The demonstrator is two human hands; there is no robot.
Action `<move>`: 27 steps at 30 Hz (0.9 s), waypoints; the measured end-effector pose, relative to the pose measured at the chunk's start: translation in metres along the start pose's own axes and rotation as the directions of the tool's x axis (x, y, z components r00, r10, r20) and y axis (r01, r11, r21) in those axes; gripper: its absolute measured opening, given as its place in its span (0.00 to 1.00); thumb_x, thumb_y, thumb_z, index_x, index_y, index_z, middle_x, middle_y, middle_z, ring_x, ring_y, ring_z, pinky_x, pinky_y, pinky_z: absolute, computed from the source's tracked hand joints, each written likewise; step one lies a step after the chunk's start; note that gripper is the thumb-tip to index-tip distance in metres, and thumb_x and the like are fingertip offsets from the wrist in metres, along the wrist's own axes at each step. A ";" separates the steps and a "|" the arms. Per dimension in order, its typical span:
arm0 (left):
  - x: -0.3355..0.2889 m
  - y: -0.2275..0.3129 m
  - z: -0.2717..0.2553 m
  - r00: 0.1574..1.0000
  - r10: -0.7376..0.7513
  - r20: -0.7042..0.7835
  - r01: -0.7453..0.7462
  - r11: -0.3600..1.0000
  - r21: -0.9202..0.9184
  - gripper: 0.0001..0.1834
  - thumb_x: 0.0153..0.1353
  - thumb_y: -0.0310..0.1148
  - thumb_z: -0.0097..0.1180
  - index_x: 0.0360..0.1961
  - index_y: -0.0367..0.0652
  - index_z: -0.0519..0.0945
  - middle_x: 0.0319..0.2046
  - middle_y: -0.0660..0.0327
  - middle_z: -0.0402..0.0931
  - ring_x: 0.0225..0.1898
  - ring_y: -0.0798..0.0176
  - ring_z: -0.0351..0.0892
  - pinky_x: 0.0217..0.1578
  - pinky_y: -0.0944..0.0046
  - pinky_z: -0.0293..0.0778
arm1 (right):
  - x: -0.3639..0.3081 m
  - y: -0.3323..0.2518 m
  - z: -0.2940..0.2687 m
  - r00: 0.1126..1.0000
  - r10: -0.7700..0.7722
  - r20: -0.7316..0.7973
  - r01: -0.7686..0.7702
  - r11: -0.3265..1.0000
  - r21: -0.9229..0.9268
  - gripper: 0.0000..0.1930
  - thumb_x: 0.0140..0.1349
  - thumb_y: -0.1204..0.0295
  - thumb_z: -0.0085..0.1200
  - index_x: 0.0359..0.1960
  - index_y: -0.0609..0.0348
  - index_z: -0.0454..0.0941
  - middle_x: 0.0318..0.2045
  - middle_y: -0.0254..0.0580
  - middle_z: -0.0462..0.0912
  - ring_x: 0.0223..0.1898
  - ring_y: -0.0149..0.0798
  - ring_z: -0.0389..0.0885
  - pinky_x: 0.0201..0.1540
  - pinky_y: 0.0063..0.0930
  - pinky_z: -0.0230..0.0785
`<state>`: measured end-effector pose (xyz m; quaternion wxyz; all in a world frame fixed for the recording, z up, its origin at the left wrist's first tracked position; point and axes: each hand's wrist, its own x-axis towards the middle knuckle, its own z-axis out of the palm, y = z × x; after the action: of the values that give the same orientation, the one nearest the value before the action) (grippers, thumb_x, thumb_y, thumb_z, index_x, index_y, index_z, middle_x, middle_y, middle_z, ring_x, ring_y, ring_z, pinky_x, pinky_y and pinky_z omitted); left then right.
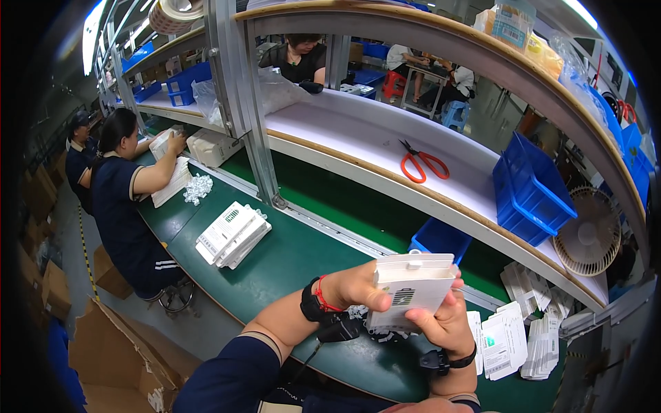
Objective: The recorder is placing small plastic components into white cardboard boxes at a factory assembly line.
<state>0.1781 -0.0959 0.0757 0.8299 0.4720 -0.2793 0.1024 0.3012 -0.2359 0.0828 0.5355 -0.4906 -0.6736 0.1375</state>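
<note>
A small white cardboard box (406,294) with dark printing is held up over the green table, its upper end facing me with a flap and a small hang tab. My left hand (354,283) grips its left side, thumb across the front. On the right edge, my right hand (446,322) is closed with its thumb on the lower front. The far fingers of both hands are partly hidden behind the box. Below it lie small white pieces (392,337), partly covered by my hands. Flat white cartons (502,341) lie beside my right hand.
A stack of white boxes (234,234) sits left on the green table (289,258). Red-handled scissors (423,165) and a blue bin (530,186) rest on the shelf. Another blue bin (441,237) stands below. A co-worker (127,179) sits left; an open carton (124,351) is lower left.
</note>
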 end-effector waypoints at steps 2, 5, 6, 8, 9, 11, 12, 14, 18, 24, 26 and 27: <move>0.004 0.006 0.004 0.982 0.024 -0.188 0.006 0.987 0.158 0.48 0.49 0.54 0.67 0.64 0.35 0.63 0.54 0.50 0.71 0.57 0.56 0.70 0.60 0.56 0.62 | -0.005 0.001 -0.015 0.994 0.030 0.107 -0.016 0.991 -0.134 0.12 0.60 0.68 0.58 0.34 0.67 0.82 0.34 0.44 0.85 0.36 0.37 0.82 0.42 0.30 0.71; 0.008 0.002 -0.009 0.958 0.185 -0.218 0.027 0.702 0.712 0.36 0.54 0.55 0.63 0.55 0.37 0.73 0.45 0.51 0.77 0.48 0.57 0.76 0.51 0.57 0.69 | -0.004 -0.002 -0.015 0.988 0.040 -0.148 -0.057 0.993 -0.108 0.12 0.60 0.68 0.58 0.26 0.67 0.82 0.26 0.44 0.85 0.28 0.37 0.82 0.36 0.29 0.71; 0.012 -0.001 -0.020 0.955 0.289 -0.068 -0.076 0.460 0.884 0.28 0.59 0.54 0.58 0.45 0.36 0.79 0.38 0.51 0.79 0.42 0.53 0.79 0.44 0.56 0.72 | -0.006 0.003 -0.018 0.981 0.058 -0.185 -0.073 0.995 -0.073 0.14 0.61 0.66 0.58 0.29 0.68 0.81 0.29 0.45 0.85 0.30 0.35 0.81 0.37 0.27 0.71; 0.013 -0.008 -0.019 0.965 0.257 -0.059 -0.079 0.493 0.866 0.27 0.61 0.53 0.56 0.42 0.34 0.79 0.36 0.50 0.79 0.40 0.51 0.79 0.43 0.56 0.72 | -0.006 0.005 -0.018 0.973 0.074 -0.220 -0.082 0.996 -0.029 0.14 0.61 0.65 0.58 0.30 0.69 0.81 0.30 0.44 0.84 0.30 0.34 0.80 0.36 0.26 0.70; 0.011 -0.008 -0.017 0.973 0.227 -0.050 -0.078 0.523 0.849 0.27 0.63 0.53 0.53 0.40 0.33 0.79 0.35 0.50 0.80 0.39 0.49 0.79 0.41 0.56 0.73 | -0.005 0.006 -0.015 0.964 0.090 -0.251 -0.088 0.996 0.019 0.15 0.61 0.65 0.58 0.31 0.70 0.81 0.30 0.43 0.84 0.30 0.33 0.79 0.36 0.25 0.70; 0.000 -0.004 -0.008 0.972 0.210 -0.109 -0.030 0.566 0.824 0.27 0.66 0.52 0.49 0.41 0.32 0.78 0.38 0.46 0.79 0.38 0.48 0.79 0.42 0.56 0.73 | -0.006 0.009 -0.008 0.969 0.060 -0.238 -0.048 0.997 0.053 0.16 0.62 0.64 0.58 0.35 0.70 0.79 0.31 0.41 0.83 0.31 0.33 0.77 0.36 0.26 0.70; -0.002 -0.003 -0.007 0.971 0.220 -0.093 -0.056 0.587 0.808 0.28 0.66 0.52 0.48 0.41 0.32 0.78 0.38 0.45 0.79 0.39 0.48 0.79 0.42 0.56 0.73 | -0.010 0.009 -0.009 0.973 0.077 -0.217 -0.076 0.997 0.014 0.16 0.62 0.63 0.57 0.37 0.69 0.78 0.33 0.42 0.82 0.32 0.34 0.77 0.38 0.26 0.69; -0.003 -0.004 -0.003 0.972 0.217 -0.088 -0.079 0.657 0.750 0.28 0.67 0.52 0.47 0.42 0.31 0.77 0.40 0.43 0.79 0.41 0.49 0.79 0.42 0.57 0.73 | -0.024 0.016 -0.013 0.966 0.127 -0.225 -0.140 0.989 -0.041 0.17 0.63 0.63 0.57 0.42 0.69 0.74 0.38 0.43 0.79 0.37 0.34 0.76 0.43 0.27 0.68; 0.009 -0.016 -0.009 0.975 0.220 -0.037 -0.110 0.616 0.780 0.28 0.68 0.51 0.44 0.39 0.31 0.77 0.35 0.46 0.78 0.35 0.46 0.78 0.38 0.56 0.73 | -0.067 0.070 -0.039 0.918 0.214 -0.335 -0.200 0.977 0.074 0.21 0.66 0.64 0.52 0.53 0.69 0.65 0.46 0.46 0.74 0.44 0.35 0.74 0.50 0.28 0.66; 0.003 -0.008 -0.009 0.979 0.194 -0.062 -0.056 0.547 0.835 0.27 0.69 0.49 0.44 0.33 0.30 0.77 0.29 0.44 0.78 0.29 0.44 0.76 0.32 0.56 0.72 | -0.042 0.063 -0.033 0.941 0.044 -0.335 -0.114 0.975 -0.192 0.23 0.62 0.61 0.53 0.16 0.71 0.72 0.11 0.37 0.69 0.15 0.30 0.64 0.18 0.33 0.52; 0.006 -0.007 -0.009 0.968 0.247 -0.036 -0.102 0.521 0.848 0.27 0.69 0.49 0.44 0.31 0.30 0.78 0.27 0.45 0.77 0.28 0.43 0.76 0.31 0.56 0.72 | -0.040 0.070 -0.036 0.948 0.030 -0.317 -0.088 0.981 -0.170 0.23 0.62 0.61 0.53 0.16 0.71 0.73 0.13 0.37 0.71 0.16 0.30 0.66 0.19 0.32 0.55; 0.008 -0.006 -0.009 0.967 0.250 -0.040 -0.100 0.520 0.848 0.27 0.69 0.49 0.44 0.31 0.30 0.78 0.27 0.45 0.77 0.28 0.43 0.76 0.31 0.56 0.72 | -0.039 0.069 -0.037 0.971 0.047 -0.235 -0.086 0.983 -0.160 0.20 0.62 0.63 0.53 0.20 0.71 0.75 0.15 0.38 0.74 0.18 0.30 0.68 0.21 0.30 0.59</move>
<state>0.1899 -0.0924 0.0725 0.5061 0.7713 -0.1759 0.3435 0.3664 -0.2466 0.0254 0.5615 -0.5692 -0.5993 0.0398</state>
